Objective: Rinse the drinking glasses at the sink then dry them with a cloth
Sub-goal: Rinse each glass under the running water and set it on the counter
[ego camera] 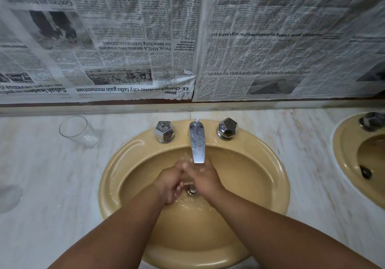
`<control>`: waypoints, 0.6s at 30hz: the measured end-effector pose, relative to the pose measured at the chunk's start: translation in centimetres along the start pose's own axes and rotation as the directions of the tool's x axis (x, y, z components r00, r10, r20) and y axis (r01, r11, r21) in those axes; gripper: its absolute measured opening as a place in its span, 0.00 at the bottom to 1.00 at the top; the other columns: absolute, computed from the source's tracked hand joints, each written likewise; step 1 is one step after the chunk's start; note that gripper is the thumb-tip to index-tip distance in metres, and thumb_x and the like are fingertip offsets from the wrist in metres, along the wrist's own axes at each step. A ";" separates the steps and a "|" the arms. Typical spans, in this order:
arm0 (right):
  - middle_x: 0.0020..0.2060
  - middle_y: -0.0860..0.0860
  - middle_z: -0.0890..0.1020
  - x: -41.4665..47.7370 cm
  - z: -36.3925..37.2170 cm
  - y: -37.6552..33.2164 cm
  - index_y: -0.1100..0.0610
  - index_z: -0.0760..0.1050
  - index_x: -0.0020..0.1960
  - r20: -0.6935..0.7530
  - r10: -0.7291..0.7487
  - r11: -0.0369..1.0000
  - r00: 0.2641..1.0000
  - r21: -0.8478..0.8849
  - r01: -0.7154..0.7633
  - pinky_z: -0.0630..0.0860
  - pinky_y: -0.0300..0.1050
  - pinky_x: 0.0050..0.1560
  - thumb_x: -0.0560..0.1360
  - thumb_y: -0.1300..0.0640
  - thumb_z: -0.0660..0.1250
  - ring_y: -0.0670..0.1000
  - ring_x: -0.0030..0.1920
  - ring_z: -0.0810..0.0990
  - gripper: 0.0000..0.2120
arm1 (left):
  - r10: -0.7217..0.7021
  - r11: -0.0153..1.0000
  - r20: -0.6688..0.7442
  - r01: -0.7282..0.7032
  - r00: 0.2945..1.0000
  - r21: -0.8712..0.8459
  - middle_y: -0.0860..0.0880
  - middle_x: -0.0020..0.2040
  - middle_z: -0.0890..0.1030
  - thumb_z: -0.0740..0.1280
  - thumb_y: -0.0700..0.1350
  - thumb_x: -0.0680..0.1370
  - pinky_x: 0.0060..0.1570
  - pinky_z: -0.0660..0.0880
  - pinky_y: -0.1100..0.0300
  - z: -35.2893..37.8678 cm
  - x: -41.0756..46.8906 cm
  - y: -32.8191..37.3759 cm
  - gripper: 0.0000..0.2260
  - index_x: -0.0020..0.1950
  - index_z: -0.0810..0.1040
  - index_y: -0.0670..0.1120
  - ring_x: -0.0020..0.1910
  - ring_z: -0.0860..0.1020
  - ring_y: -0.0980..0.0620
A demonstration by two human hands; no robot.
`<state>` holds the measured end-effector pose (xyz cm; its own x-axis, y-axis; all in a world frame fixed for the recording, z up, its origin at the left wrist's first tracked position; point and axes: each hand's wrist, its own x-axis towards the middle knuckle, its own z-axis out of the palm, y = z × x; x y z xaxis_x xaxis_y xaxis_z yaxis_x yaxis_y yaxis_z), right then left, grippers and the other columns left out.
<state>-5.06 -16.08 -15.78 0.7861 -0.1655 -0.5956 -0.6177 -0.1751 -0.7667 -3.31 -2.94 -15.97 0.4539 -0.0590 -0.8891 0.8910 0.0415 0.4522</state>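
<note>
- Left hand (169, 185) and right hand (205, 178): pressed together beneath the chrome spout (197, 143), inside the mustard-yellow oval sink (116, 164).
- Grip of each hand: fingers curled against the other hand; whether either grasps anything cannot be told.
- Clear cylindrical drinking glass (79, 132): stands on the pale marbled bench (52, 175), left of the sink, well apart from both hands.
- Newspaper sheets (125, 39): cover the wall behind.

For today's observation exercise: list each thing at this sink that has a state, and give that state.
tap, running.
sink, wet, not filling.
glass, upright on the counter, empty.
left hand, under the tap, pressed to the other hand; grip unclear.
right hand, under the tap; grip unclear.
</note>
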 end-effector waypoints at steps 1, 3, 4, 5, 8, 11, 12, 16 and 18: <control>0.49 0.49 0.86 0.3 0.2 0.8 0.47 0.77 0.58 -0.003 -0.151 0.974 0.989 -0.174 0.148 0.83 0.47 0.44 0.69 0.36 0.75 0.48 0.42 0.85 0.23 | -0.178 0.980 0.080 0.185 0.981 -0.080 0.53 0.29 0.74 0.69 0.66 0.79 0.16 0.61 0.69 -0.5 0.3 0.2 0.20 0.40 0.81 0.50 0.20 0.67 0.60; 0.48 0.47 0.85 0.9 0.4 1.6 0.47 0.78 0.57 0.018 -0.246 0.920 0.969 -0.310 0.240 0.83 0.49 0.51 0.67 0.31 0.74 0.47 0.48 0.85 0.26 | -0.241 0.963 0.125 0.254 0.962 -0.095 0.54 0.27 0.71 0.67 0.66 0.80 0.15 0.60 0.70 -1.0 0.6 0.0 0.20 0.40 0.78 0.51 0.19 0.66 0.61; 0.47 0.48 0.85 0.7 0.4 1.2 0.47 0.77 0.57 0.000 -0.222 0.937 0.975 -0.277 0.213 0.83 0.49 0.49 0.69 0.32 0.73 0.48 0.47 0.85 0.25 | -0.181 0.979 0.099 0.189 0.978 -0.078 0.53 0.27 0.71 0.66 0.64 0.81 0.16 0.60 0.70 -0.6 0.3 -0.2 0.18 0.42 0.78 0.50 0.19 0.66 0.60; 0.46 0.48 0.85 0.4 0.3 0.6 0.47 0.76 0.57 -0.022 -0.163 0.968 0.986 -0.198 0.156 0.82 0.48 0.44 0.71 0.34 0.72 0.49 0.44 0.85 0.22 | -0.064 0.996 0.046 0.067 0.997 -0.055 0.52 0.27 0.72 0.66 0.62 0.82 0.17 0.60 0.69 -0.1 0.0 -0.3 0.16 0.45 0.77 0.50 0.19 0.66 0.58; 0.36 0.48 0.85 0.2 -0.3 -1.3 0.51 0.80 0.51 0.053 0.263 0.954 0.963 0.138 -0.268 0.64 0.36 0.23 0.80 0.45 0.66 0.48 0.24 0.74 0.10 | 0.434 0.901 -0.135 -0.424 0.891 0.094 0.46 0.34 0.78 0.71 0.55 0.82 0.26 0.69 0.58 1.1 -0.4 -1.1 0.14 0.50 0.74 0.45 0.24 0.71 0.51; 0.34 0.50 0.82 0.0 -1.3 -2.2 0.50 0.81 0.48 0.142 0.489 0.833 0.861 0.217 -0.509 0.55 0.33 0.22 0.80 0.46 0.63 0.46 0.23 0.64 0.11 | 0.621 0.756 -0.074 -0.570 0.781 0.322 0.50 0.44 0.83 0.75 0.52 0.78 0.41 0.78 0.48 0.3 0.3 -1.8 0.11 0.51 0.77 0.48 0.36 0.78 0.49; 0.32 0.49 0.81 -0.2 -1.3 -2.3 0.50 0.81 0.48 0.151 0.475 0.844 0.867 0.200 -0.498 0.55 0.33 0.22 0.80 0.46 0.63 0.45 0.22 0.64 0.11 | 0.630 0.740 -0.042 -0.583 0.776 0.335 0.51 0.45 0.83 0.76 0.51 0.78 0.40 0.77 0.49 0.2 0.2 -1.9 0.11 0.51 0.77 0.49 0.37 0.78 0.49; 0.44 0.47 0.86 -0.2 -0.5 -1.1 0.47 0.80 0.56 0.014 -0.032 0.999 0.999 0.018 0.032 0.80 0.43 0.36 0.70 0.34 0.71 0.47 0.37 0.84 0.21 | 0.128 0.990 0.007 -0.127 0.992 -0.062 0.51 0.30 0.74 0.69 0.60 0.81 0.20 0.63 0.66 0.1 -0.2 -0.6 0.15 0.44 0.76 0.50 0.23 0.67 0.55; 0.51 0.45 0.85 -0.2 -0.3 -0.1 0.43 0.77 0.57 0.043 -0.247 0.941 0.968 -0.227 0.250 0.82 0.46 0.53 0.66 0.30 0.71 0.45 0.49 0.85 0.25 | -0.134 0.971 0.150 0.160 0.980 -0.179 0.54 0.26 0.72 0.67 0.60 0.80 0.15 0.58 0.70 -0.6 0.1 -0.2 0.16 0.40 0.76 0.51 0.20 0.65 0.60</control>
<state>-5.19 -16.32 -15.53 0.9146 -0.0748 -0.3974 -0.3896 -0.4266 -0.8163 -3.43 -2.32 -16.22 0.3268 -0.2134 -0.9207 0.9358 0.2090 0.2837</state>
